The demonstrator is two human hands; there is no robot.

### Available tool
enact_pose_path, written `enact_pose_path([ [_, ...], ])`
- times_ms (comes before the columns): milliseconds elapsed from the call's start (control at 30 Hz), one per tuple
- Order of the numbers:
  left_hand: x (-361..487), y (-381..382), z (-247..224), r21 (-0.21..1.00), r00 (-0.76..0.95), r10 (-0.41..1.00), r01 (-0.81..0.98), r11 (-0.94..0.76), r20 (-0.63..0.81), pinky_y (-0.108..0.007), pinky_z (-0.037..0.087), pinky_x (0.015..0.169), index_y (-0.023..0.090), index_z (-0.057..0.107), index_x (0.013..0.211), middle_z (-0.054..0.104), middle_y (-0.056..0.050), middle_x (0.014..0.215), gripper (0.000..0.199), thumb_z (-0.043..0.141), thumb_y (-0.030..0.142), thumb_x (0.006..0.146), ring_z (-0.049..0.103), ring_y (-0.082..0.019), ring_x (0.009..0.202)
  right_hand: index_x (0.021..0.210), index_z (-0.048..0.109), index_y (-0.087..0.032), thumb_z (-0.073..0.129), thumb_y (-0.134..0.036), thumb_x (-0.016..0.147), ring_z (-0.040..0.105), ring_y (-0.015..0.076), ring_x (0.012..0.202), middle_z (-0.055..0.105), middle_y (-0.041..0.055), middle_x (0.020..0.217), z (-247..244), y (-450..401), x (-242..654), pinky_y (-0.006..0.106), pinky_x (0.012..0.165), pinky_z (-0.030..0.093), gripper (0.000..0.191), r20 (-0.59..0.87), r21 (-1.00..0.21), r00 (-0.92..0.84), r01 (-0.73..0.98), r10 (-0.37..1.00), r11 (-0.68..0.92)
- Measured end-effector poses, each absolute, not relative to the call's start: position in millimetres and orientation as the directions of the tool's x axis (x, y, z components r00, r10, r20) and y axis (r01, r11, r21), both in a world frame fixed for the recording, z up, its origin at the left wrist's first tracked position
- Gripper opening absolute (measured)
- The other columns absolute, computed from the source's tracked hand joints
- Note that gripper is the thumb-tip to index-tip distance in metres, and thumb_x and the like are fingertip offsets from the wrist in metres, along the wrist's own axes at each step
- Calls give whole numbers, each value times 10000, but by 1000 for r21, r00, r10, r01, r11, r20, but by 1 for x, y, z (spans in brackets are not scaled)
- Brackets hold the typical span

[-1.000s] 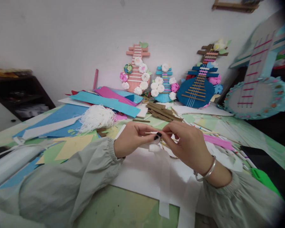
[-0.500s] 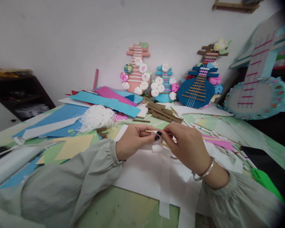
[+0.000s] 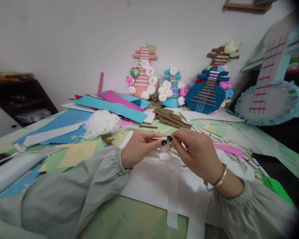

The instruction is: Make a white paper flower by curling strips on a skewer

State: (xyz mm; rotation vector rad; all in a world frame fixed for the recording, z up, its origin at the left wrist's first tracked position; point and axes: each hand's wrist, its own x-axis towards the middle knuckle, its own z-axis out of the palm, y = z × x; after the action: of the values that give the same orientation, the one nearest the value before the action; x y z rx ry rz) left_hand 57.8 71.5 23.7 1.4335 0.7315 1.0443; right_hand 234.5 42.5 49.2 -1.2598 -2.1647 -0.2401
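Note:
Both hands meet above the white paper sheet (image 3: 142,186). My left hand (image 3: 141,149) is closed in a pinch on a thin wooden stick (image 3: 156,138), which points sideways. My right hand (image 3: 198,151) pinches the stick's other end, where something white, apparently paper, is around it. Just under the fingertips lies a curled end of white paper (image 3: 165,156). From there a white paper strip (image 3: 173,196) runs down over the sheet's front edge. Gold-coloured scissors handles (image 3: 174,151) show partly behind my right fingers.
Decorated paper lutes (image 3: 205,96) lean against the wall. A heap of white string (image 3: 102,122), blue card (image 3: 109,107) and brown strips (image 3: 171,117) lie behind my hands. On the right are markers (image 3: 260,167), a black phone (image 3: 276,169) and a green object (image 3: 276,187).
My right hand has shifted slightly right and its fingertips have turned on the stick's end, showing more of the white part. My left hand stays almost still.

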Motion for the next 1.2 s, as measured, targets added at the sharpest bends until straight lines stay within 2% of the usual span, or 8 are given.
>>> enact_pose_path([
  [167, 58, 70, 25, 983, 419, 890, -113, -145, 180, -228, 501, 714, 153, 734, 948, 736, -68, 850, 269, 701, 292, 721, 661, -157, 796, 712, 616, -173, 490, -331, 869, 466, 101, 561, 577, 3, 638, 50, 43, 235, 253, 533, 241, 256, 575, -185, -351, 824, 739, 535],
  [400, 59, 68, 25, 989, 426, 904, -146, 30, 35, -237, 489, 582, 121, 726, 958, 730, -90, 793, 351, 742, 316, 667, 649, -159, 668, 668, 607, -168, 527, -335, 848, 468, 98, 550, 581, 1, 615, 47, 44, 234, 247, 528, 258, 258, 621, -177, -318, 834, 716, 523],
  [733, 59, 67, 30, 964, 460, 888, -230, 133, -13, -216, 488, 586, 129, 730, 918, 726, -67, 759, 312, 769, 233, 626, 641, -138, 658, 671, 605, -164, 538, -347, 845, 490, 107, 582, 584, 5, 624, 44, 45, 233, 242, 550, 306, 261, 677, -152, -311, 828, 667, 540],
  [900, 58, 69, 30, 976, 440, 898, -202, 78, 19, -180, 446, 508, 131, 743, 800, 687, -32, 622, 200, 709, 303, 703, 588, -95, 542, 662, 604, -164, 553, -337, 836, 508, 112, 598, 586, 11, 630, 45, 46, 234, 233, 560, 326, 250, 692, -157, -322, 806, 646, 570],
  [1100, 54, 74, 28, 984, 402, 899, -33, -177, 175, -204, 484, 660, 137, 736, 921, 736, -66, 817, 229, 650, 284, 768, 646, -132, 721, 749, 629, -162, 538, -211, 825, 523, 123, 642, 611, 28, 703, 47, 51, 240, 232, 597, 341, 128, 616, -218, -392, 749, 683, 626],
  [1200, 54, 74, 28, 971, 404, 890, 13, -237, 212, -226, 500, 692, 145, 727, 963, 739, -73, 868, 256, 638, 297, 777, 662, -153, 767, 729, 618, -154, 482, -211, 854, 483, 108, 584, 581, 18, 648, 49, 55, 244, 227, 560, 307, 193, 536, -238, -441, 740, 720, 630],
])
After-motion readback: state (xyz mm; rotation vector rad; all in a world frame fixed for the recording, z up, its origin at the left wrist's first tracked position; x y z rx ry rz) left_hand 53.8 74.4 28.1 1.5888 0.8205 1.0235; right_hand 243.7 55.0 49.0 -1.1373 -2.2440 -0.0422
